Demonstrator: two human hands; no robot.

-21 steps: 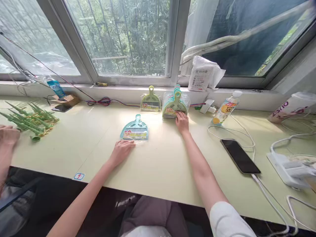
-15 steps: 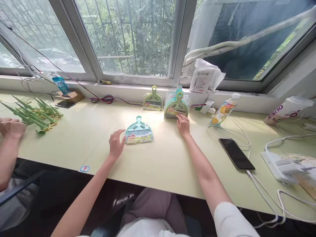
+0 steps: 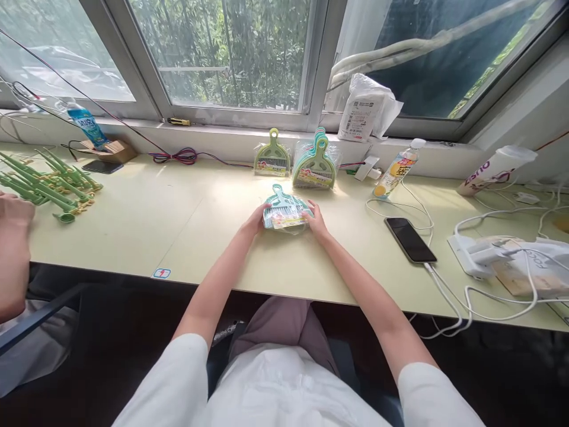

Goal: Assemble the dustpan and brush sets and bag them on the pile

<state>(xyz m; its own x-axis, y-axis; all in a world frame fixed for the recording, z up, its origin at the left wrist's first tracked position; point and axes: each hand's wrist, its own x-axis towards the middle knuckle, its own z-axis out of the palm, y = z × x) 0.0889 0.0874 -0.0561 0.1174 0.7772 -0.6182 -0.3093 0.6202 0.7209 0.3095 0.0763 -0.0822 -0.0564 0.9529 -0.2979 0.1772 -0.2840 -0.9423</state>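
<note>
A teal mini dustpan and brush set [image 3: 287,209] in a clear bag, with a printed label along its lower part, is in front of me above the table. My left hand [image 3: 255,218] grips its left edge. On its right edge, my right hand [image 3: 316,221] is closed with the fingers at the label. Just behind stands a stack of bagged dustpan sets [image 3: 316,166], green in front with teal ones behind. Left of the stack, a single green dustpan set [image 3: 272,157] leans against the wall under the window.
Several green plastic stems [image 3: 48,181] lie at the left near a co-worker's hand [image 3: 15,219]. To the right are a drink bottle [image 3: 397,170], a phone [image 3: 409,239] on a cable, a tilted cup [image 3: 495,170] and a power strip [image 3: 466,256]. A wrapped white package [image 3: 362,112] sits on the sill.
The teal dustpan set has moved right and is now between both hands. My right hand has left the stack and come to its right edge. The view has tilted down.
</note>
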